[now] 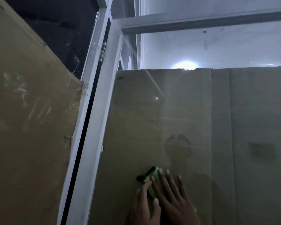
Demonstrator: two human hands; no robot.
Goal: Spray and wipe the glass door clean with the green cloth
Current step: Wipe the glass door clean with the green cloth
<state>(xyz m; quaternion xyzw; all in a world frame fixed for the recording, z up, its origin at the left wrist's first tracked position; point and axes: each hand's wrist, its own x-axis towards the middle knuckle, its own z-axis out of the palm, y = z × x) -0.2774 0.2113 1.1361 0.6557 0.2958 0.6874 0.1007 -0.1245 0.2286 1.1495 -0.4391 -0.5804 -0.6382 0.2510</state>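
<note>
Glass filled most of the frame: the glass door, set in a white metal frame that ran from the upper centre down to the lower left. Brown cardboard stood behind the pane across the right and centre, and another cardboard sheet covered the left side. A small hinge sat on the frame in the upper centre.

At the bottom centre, the right hand lay flat on the glass with its fingers straight and spread, pressing the green cloth against the pane. The left hand, just beside it, had its fingers loosely extended at the cloth's lower edge. A dark strip at the cloth's upper left was possibly a trim or tag; the blur made it hard to tell.
</note>
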